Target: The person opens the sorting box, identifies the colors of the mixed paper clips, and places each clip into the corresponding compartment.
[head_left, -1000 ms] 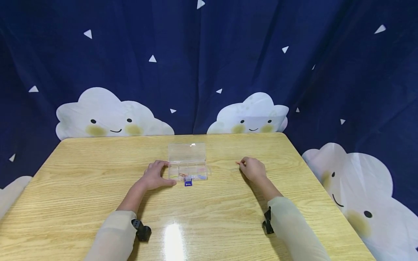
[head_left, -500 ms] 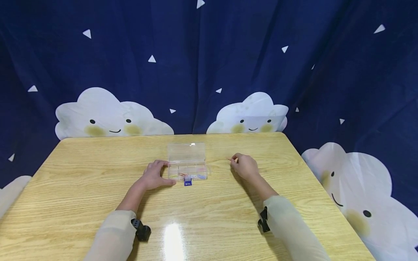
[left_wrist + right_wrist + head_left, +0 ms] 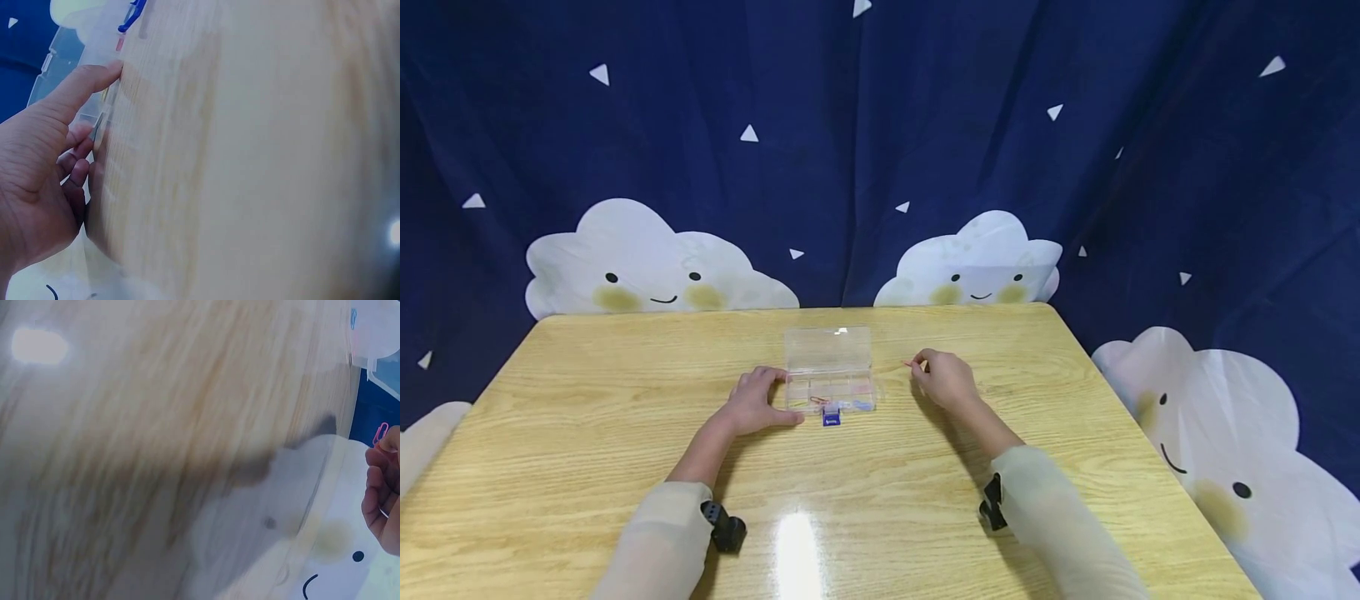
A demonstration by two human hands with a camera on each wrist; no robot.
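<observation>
A clear compartment box (image 3: pixel 842 379) stands on the table with its lid (image 3: pixel 827 350) raised at the back. My left hand (image 3: pixel 754 408) grips the box's left end, thumb at the front corner and fingers at the side, as the left wrist view also shows. My right hand (image 3: pixel 949 382), right of the box and above the table, pinches a pink paper clip (image 3: pixel 381 433) between thumb and fingertips. The clip points toward the box, apart from it. Small coloured pieces, red, yellow and blue, lie in the compartments; the red one (image 3: pixel 820 400) looks like a paper clip.
A blue latch (image 3: pixel 831 417) juts from the box's front edge. The wooden table (image 3: pixel 880 500) spreads around both arms, with a bright reflection near its front. A dark blue curtain (image 3: pixel 850 150) with clouds hangs behind the table and at its right side.
My right hand has moved left toward the box and slightly away from me, carrying the paper clip. My left hand and the box have stayed in place.
</observation>
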